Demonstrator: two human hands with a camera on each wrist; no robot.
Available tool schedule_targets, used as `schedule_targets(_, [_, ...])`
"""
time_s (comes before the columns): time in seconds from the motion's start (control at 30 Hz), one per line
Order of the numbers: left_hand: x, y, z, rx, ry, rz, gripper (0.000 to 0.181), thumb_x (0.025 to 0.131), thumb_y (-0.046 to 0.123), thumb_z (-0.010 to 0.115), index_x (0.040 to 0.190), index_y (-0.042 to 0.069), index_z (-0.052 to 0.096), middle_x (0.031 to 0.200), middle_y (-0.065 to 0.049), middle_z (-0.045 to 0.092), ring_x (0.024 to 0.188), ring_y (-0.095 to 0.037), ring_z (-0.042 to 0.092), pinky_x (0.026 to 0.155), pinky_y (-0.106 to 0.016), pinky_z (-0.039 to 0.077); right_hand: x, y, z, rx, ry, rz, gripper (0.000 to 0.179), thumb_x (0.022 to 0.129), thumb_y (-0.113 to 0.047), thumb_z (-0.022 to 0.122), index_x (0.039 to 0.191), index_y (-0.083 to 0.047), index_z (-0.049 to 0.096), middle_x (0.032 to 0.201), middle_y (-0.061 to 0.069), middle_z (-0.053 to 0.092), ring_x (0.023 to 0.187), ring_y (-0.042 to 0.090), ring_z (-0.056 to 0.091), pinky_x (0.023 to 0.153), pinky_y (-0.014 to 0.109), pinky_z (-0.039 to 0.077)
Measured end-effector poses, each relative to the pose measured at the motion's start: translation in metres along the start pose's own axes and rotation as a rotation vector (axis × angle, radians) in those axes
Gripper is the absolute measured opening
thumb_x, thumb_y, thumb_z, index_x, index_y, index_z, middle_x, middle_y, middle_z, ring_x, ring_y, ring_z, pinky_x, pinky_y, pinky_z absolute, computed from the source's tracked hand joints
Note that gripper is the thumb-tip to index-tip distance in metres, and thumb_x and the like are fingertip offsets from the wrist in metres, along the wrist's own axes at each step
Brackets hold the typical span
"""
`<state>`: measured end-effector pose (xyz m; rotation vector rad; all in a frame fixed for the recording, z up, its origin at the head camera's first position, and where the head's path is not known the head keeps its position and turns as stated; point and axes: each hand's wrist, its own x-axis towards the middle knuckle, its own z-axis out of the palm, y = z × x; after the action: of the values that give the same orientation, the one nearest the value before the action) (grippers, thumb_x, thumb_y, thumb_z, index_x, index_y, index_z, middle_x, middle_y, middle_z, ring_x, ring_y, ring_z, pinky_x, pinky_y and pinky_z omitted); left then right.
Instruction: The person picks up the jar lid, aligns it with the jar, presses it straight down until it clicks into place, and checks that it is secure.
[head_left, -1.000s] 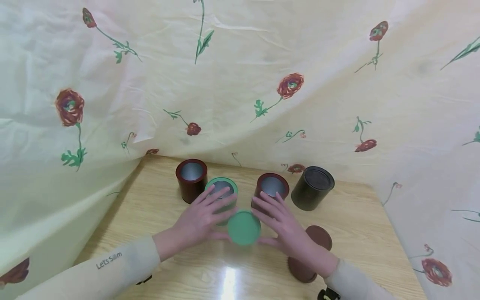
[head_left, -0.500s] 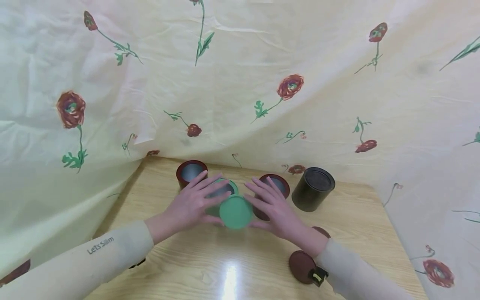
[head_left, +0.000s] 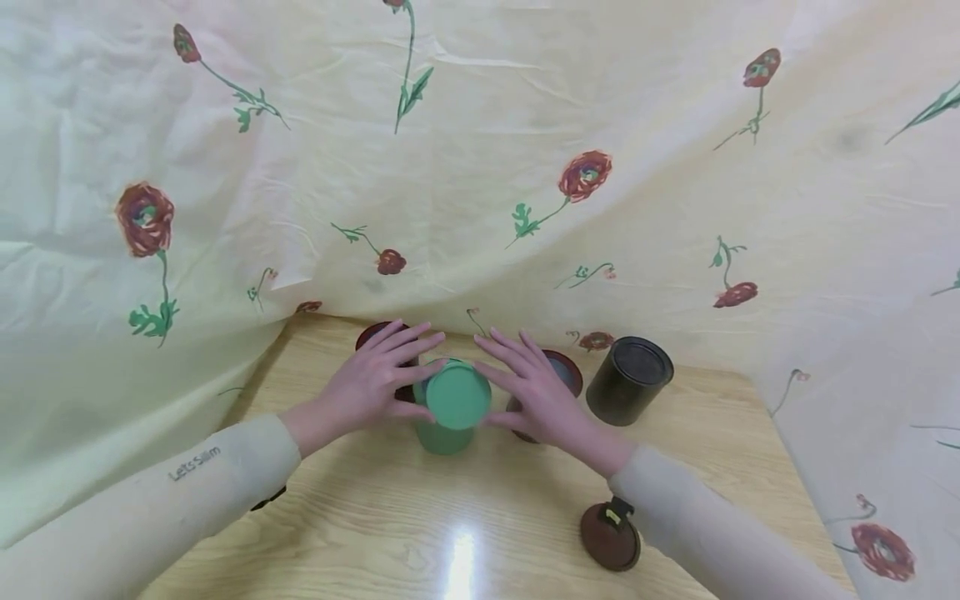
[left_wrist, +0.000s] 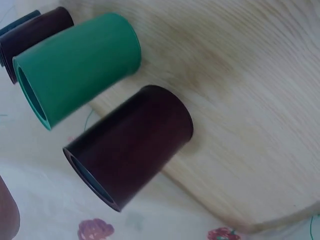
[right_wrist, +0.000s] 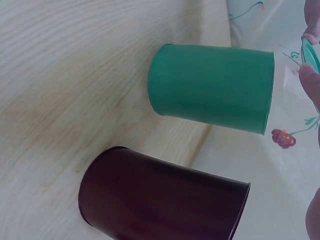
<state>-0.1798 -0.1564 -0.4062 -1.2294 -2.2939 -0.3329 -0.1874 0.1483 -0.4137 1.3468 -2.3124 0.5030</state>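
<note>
A round green lid [head_left: 458, 398] is held between my two hands above the green can [head_left: 444, 438]. My left hand [head_left: 367, 379] grips the lid's left edge, and my right hand [head_left: 542, 397] grips its right edge. From the right wrist, the lid [right_wrist: 311, 56] appears edge-on between fingers, apart from the open end of the upright green can [right_wrist: 212, 87]. The left wrist view shows the green can [left_wrist: 80, 67] beside a dark red can [left_wrist: 132, 147], both open at the top. In the head view my hands partly hide both cans.
Right of the green can, another dark red can [head_left: 564, 373] is half hidden by my right hand. Beyond it stands a black can [head_left: 629, 380] with its top closed. A dark red lid [head_left: 610, 540] lies on the wooden table [head_left: 360, 533] by my right sleeve. Flowered cloth [head_left: 480, 167] hangs behind.
Both hands have carried the green lid away from me and slightly left, from in front of the green can to over it. The cans have stayed in place.
</note>
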Motion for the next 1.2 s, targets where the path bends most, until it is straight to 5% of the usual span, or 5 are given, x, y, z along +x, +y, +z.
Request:
schedule_targets(0.73, [0.009,-0.029,0.005,0.004,-0.219,-0.098,0.079,0.081,0.058,0.084,0.144,0.013,0.070,0.160,-0.014,0.054,0.152,-0.038,0.045,0.125,-0.060,0.033,0.020,0.023,0.013,0.074,-0.109,0.098,0.076,0.078,-0.037,0.097,0.140,-0.003,0.070,0.166,0.015,0.046,0.157,0.041,0.035,0.130,0.064,0.017])
schedule_targets(1.2, [0.008,-0.039,0.011,-0.006,-0.310,-0.113,0.075,0.086,0.061,0.079,0.144,0.014,0.070,0.164,-0.013,0.050,0.154,-0.037,0.042,0.126,-0.062,0.031,0.027,0.029,0.019,0.171,-0.260,0.195,0.076,0.085,-0.038,0.092,0.147,-0.005,0.065,0.171,0.012,0.039,0.162,0.036,0.024,0.132,0.062,0.010])
